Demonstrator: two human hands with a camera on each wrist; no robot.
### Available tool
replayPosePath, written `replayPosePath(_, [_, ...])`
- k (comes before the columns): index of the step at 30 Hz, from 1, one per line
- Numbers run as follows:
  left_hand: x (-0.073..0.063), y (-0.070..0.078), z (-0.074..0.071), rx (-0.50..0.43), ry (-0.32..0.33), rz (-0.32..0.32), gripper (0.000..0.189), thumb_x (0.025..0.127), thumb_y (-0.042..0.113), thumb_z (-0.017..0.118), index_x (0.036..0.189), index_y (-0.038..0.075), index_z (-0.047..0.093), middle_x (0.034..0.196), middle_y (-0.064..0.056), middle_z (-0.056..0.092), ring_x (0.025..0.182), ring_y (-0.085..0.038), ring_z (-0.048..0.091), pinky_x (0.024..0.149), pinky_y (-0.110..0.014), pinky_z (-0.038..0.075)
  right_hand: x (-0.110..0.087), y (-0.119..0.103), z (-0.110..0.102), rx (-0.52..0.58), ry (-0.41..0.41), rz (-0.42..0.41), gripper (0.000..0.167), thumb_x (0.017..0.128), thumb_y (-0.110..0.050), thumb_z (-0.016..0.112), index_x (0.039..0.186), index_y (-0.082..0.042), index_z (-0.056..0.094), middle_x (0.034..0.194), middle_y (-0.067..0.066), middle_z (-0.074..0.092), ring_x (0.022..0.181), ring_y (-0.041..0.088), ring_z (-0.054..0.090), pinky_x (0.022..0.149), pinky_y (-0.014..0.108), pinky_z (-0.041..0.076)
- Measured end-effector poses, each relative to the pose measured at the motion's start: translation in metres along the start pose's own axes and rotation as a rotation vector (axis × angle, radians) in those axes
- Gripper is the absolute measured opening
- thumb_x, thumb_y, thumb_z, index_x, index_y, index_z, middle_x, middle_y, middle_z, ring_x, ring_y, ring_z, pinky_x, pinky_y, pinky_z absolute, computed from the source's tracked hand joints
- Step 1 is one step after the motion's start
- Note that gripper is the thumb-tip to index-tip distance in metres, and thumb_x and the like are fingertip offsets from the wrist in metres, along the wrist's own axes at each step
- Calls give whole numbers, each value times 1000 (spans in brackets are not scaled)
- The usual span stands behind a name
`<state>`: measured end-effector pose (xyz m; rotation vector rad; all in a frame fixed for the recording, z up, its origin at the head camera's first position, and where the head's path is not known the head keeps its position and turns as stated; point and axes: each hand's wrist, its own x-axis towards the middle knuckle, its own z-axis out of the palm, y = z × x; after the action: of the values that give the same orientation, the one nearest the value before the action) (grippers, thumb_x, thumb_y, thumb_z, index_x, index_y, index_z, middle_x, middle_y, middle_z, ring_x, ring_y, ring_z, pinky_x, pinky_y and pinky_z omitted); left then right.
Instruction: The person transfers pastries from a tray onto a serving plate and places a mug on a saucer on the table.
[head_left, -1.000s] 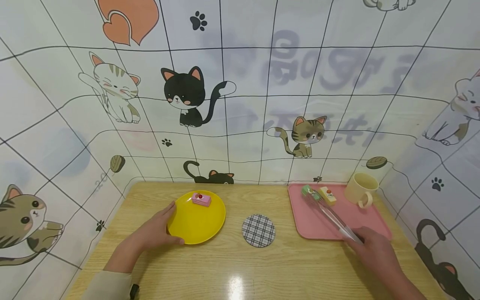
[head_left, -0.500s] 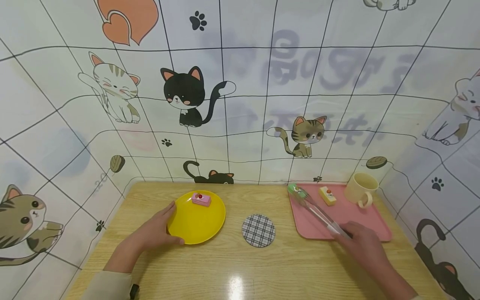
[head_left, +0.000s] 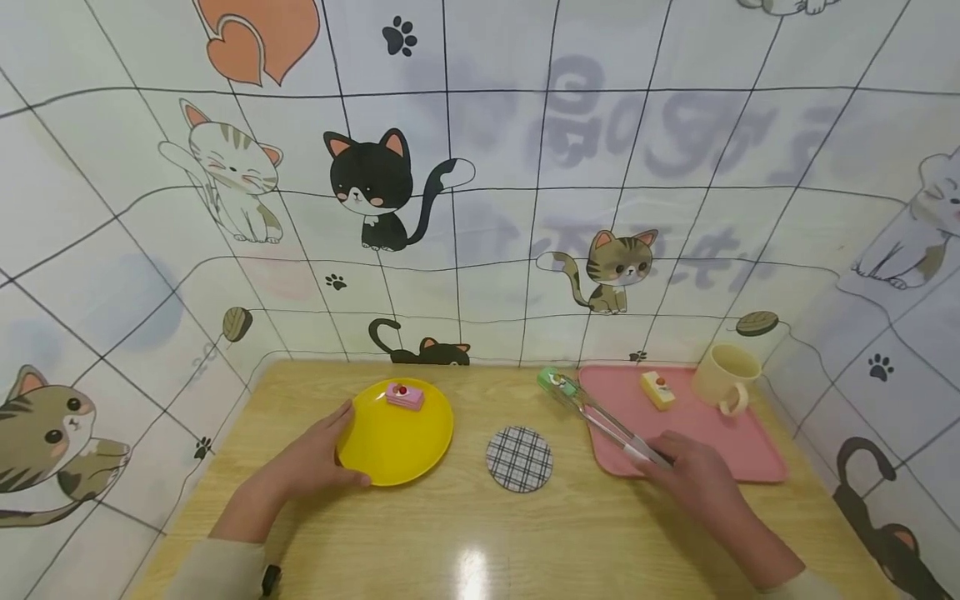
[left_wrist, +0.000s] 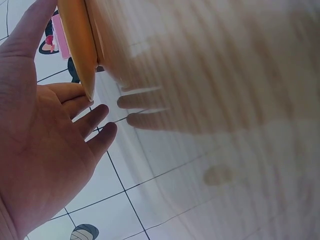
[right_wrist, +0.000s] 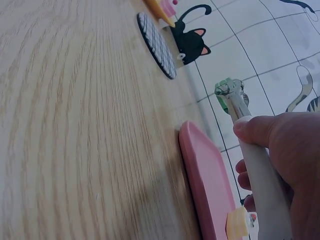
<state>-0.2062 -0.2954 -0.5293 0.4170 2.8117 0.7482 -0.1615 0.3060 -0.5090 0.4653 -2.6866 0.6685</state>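
In the head view my left hand (head_left: 309, 458) rests against the left rim of a yellow plate (head_left: 393, 446), thumb and fingers spread along its edge. The left wrist view shows these fingers relaxed beside the plate (left_wrist: 79, 45). A pink toy cake slice (head_left: 405, 396) lies toward the back of the plate. My right hand (head_left: 701, 483) grips metal tongs (head_left: 611, 427) with pale handles. Their tips pinch a green toy cake slice (head_left: 551, 381), raised beyond the left edge of the pink tray (head_left: 705, 446). The right wrist view shows the thumb on the tongs' handle (right_wrist: 262, 185).
A yellow toy cake slice (head_left: 657, 390) and a cream mug (head_left: 723, 379) stand on the tray. Between plate and tray a round checked coaster (head_left: 519, 460) lies on the wooden table (head_left: 420, 533). A cat-print cloth (head_left: 495, 233) hangs behind the table.
My right hand has moved left with the tongs, carrying the green toy cake slice from over the tray to past its left edge. My left hand has stayed at the plate.
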Motion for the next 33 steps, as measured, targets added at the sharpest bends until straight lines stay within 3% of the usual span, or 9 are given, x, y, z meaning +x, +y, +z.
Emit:
replayPosePath(9, [0,-1,0,0,0,-11,135,78,63,95,172,-5,26,182,-24,19,163,-51,26,131,-66,26,20,-29,10,36,-129,25,16,91,-23,93,103,-18,84,85,-18,58,72,2,48,62,26,43])
replayPosePath(14, [2,-3,1,-1,1,-11,136,78,64,95,173,-4,26,182,-22,20,164,-50,26,131,-65,26,27,-43,17,70,-144,11,14,92,-20,92,103,-17,85,83,-18,55,70,1,47,60,25,44])
replayPosePath(21, [2,-2,1,11,0,-5,135,77,64,95,172,-5,27,181,-24,21,163,-51,27,131,-65,26,33,-60,32,97,-178,27,26,92,-21,92,115,-9,87,85,-16,60,69,2,48,58,24,45])
replayPosePath(33, [0,1,-2,15,12,12,134,78,62,96,170,-8,29,180,-26,22,162,-52,29,130,-65,27,37,-96,54,133,-225,34,29,92,-22,91,118,-9,86,87,-16,63,71,1,48,61,25,46])
